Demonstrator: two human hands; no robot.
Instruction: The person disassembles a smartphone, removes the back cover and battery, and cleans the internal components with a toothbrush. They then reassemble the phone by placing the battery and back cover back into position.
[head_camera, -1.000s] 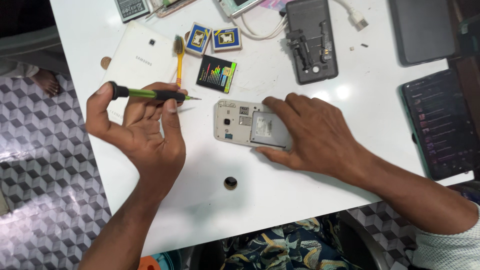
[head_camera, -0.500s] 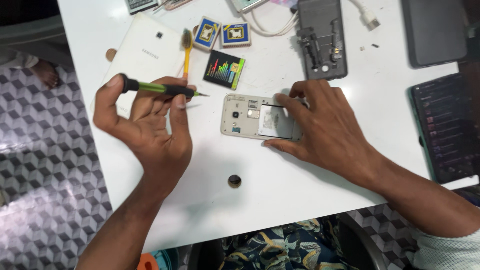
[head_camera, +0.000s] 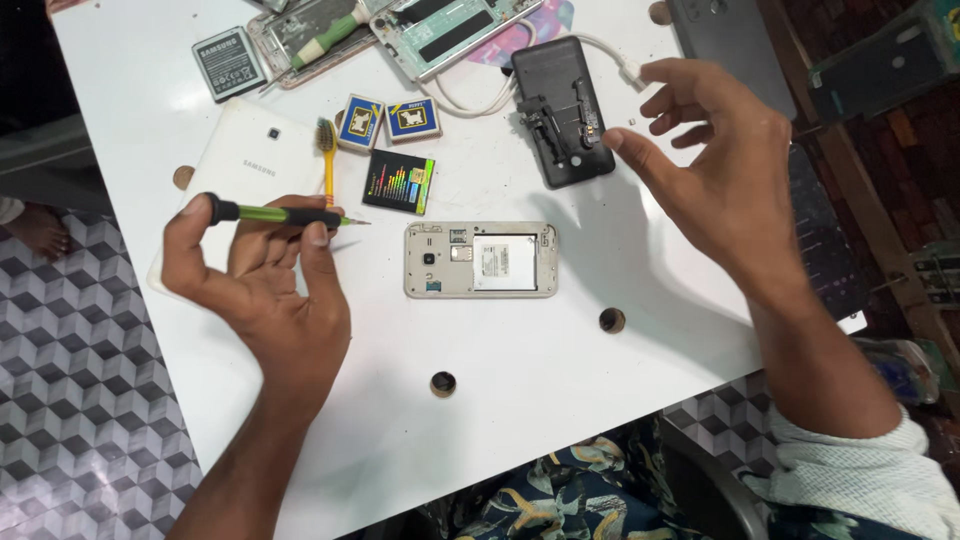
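The left hand (head_camera: 265, 290), at the left of the frame, pinches a green-and-black precision screwdriver (head_camera: 280, 214) between thumb and fingertips, its shaft level and its fine tip aimed right toward the phone but still apart from it. The right hand (head_camera: 715, 170), in the upper right, hovers above the counter (head_camera: 520, 390) with fingers spread and loosely curled, holding nothing; it hangs just beside a black clamp-like phone fixture (head_camera: 562, 110) with a white cable (head_camera: 470, 100) running to it. The opened gold-framed phone (head_camera: 481, 260), back cover off and battery bay bare, lies flat at the centre of the frame with neither hand on it. That looks like the main risk: if the screwdriver comes down on a screw while the phone is unsteadied, the phone could skid on the smooth white surface and the tip could slip off and gouge the exposed board or camera. The sharp tip also points at the loose black battery (head_camera: 399, 182) just above the phone; a careless sweep could puncture it. Any tiny screw lifted out could roll into one of the round holes (head_camera: 443, 383) in the counter. Further out lie a yellow brush (head_camera: 327, 160), two small blue-and-yellow boxes (head_camera: 386, 120), a white tablet (head_camera: 255, 160), and another battery (head_camera: 228, 62) at upper left.
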